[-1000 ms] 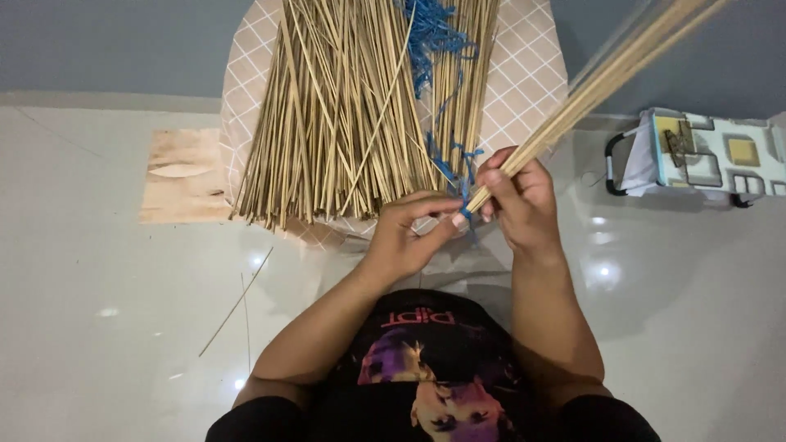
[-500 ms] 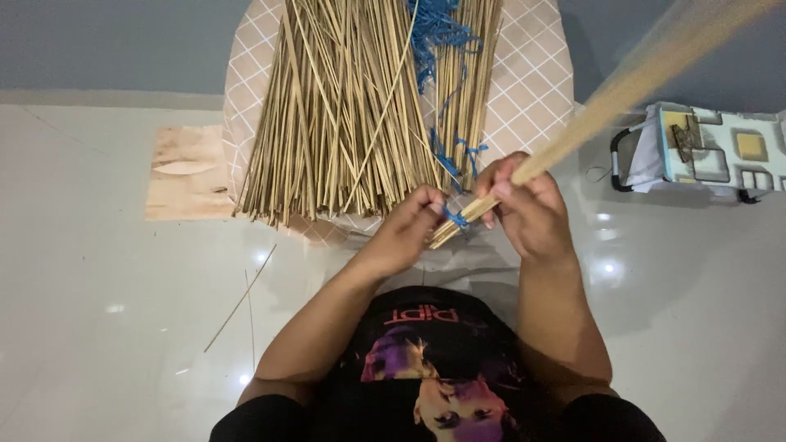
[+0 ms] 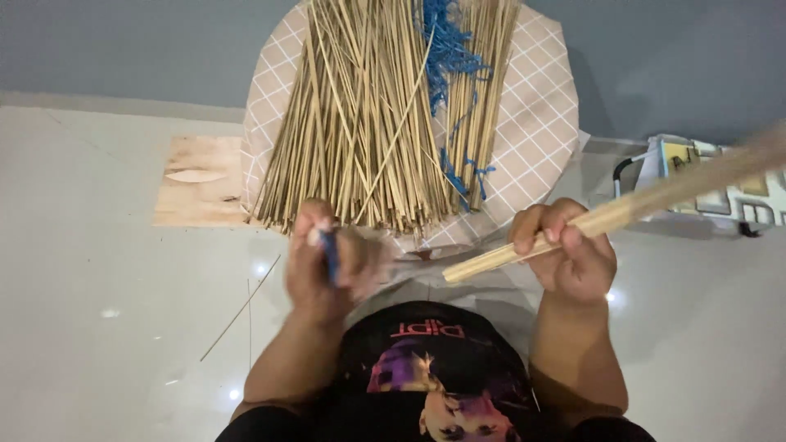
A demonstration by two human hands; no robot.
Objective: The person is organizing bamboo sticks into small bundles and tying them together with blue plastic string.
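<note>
Right hand (image 3: 569,254) is clenched around a small bundle of sticks (image 3: 606,217), its cut ends poking out toward the middle, its long end blurring off to the right edge; left hand (image 3: 323,266), blurred, is pinched on a bit of blue string (image 3: 330,254), well apart from the bundle; just beyond both hands a big heap of loose sticks (image 3: 368,123) fans over a checked cloth (image 3: 532,115), blue twine (image 3: 446,49) tangled through it; a wooden board (image 3: 201,180) lies left, a patterned box (image 3: 712,176) right, one stray stick (image 3: 239,309) on the glossy floor (image 3: 98,327).
</note>
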